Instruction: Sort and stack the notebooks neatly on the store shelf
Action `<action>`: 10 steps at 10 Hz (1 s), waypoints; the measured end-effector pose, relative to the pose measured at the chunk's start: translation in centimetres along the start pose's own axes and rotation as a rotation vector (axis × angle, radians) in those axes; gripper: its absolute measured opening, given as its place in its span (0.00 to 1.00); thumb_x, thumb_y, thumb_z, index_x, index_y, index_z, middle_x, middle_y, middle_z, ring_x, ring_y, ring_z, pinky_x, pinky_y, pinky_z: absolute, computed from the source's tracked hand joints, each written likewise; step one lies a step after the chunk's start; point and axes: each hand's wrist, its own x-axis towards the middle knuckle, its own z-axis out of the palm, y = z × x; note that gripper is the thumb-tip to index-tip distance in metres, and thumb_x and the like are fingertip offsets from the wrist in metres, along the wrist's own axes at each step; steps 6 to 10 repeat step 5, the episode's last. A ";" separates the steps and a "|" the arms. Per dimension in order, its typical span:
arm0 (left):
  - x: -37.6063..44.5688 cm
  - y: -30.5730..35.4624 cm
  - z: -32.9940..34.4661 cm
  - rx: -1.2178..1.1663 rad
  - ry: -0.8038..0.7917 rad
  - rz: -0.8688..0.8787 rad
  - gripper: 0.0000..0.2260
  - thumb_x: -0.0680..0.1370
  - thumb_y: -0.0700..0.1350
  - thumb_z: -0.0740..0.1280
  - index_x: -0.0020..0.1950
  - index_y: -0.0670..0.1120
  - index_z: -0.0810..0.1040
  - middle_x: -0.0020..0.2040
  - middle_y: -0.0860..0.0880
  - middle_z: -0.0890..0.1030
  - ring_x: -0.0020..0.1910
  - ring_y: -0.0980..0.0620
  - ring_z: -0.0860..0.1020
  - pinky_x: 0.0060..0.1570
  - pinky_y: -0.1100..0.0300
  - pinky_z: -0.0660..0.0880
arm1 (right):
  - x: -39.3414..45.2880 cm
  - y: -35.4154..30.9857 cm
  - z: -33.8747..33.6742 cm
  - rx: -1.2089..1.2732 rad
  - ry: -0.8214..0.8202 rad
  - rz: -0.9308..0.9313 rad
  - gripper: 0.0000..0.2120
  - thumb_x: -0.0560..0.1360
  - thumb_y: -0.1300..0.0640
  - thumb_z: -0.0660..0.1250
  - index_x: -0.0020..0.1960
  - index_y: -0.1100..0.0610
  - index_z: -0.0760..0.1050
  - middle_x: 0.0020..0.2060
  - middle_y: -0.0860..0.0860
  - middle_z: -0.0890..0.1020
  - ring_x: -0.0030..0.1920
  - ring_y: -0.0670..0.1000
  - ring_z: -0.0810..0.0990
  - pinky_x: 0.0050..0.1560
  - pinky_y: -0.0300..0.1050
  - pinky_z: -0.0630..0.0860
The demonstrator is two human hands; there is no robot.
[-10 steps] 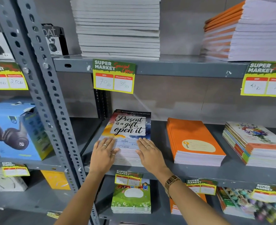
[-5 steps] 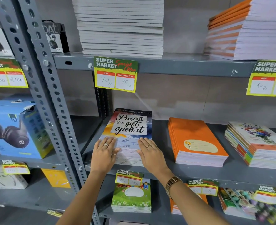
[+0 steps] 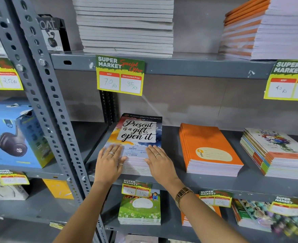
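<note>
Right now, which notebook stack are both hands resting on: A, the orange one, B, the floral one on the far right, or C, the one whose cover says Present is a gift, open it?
C: the left hand and right hand lie flat on the Present is a gift stack.

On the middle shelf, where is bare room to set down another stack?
Bare shelf lies between the "Present is a gift" stack and the orange stack, and left of the former toward the upright post. The orange stack and floral stack sit closer together.
</note>
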 end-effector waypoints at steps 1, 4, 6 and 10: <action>-0.1 0.0 -0.3 0.014 -0.012 0.007 0.36 0.78 0.62 0.37 0.62 0.42 0.77 0.60 0.44 0.82 0.62 0.44 0.77 0.65 0.53 0.58 | -0.2 0.1 -0.6 0.071 -0.053 -0.080 0.23 0.83 0.51 0.49 0.75 0.60 0.60 0.74 0.55 0.65 0.75 0.54 0.61 0.75 0.45 0.53; -0.3 5.4 -3.4 0.222 -0.047 -0.059 0.40 0.78 0.60 0.31 0.62 0.40 0.77 0.61 0.42 0.80 0.66 0.40 0.74 0.71 0.49 0.25 | -3.3 4.1 -2.7 0.095 -0.019 -0.023 0.30 0.81 0.47 0.51 0.77 0.58 0.47 0.77 0.50 0.47 0.78 0.52 0.48 0.70 0.45 0.36; 0.4 9.0 -4.2 0.253 0.065 -0.015 0.37 0.79 0.58 0.34 0.64 0.39 0.75 0.63 0.42 0.78 0.71 0.45 0.67 0.73 0.49 0.29 | -4.7 6.6 -5.0 0.009 0.205 -0.006 0.29 0.76 0.45 0.51 0.72 0.59 0.65 0.72 0.52 0.65 0.71 0.53 0.69 0.75 0.48 0.52; 0.4 9.0 -4.2 0.253 0.065 -0.015 0.37 0.79 0.58 0.34 0.64 0.39 0.75 0.63 0.42 0.78 0.71 0.45 0.67 0.73 0.49 0.29 | -4.7 6.6 -5.0 0.009 0.205 -0.006 0.29 0.76 0.45 0.51 0.72 0.59 0.65 0.72 0.52 0.65 0.71 0.53 0.69 0.75 0.48 0.52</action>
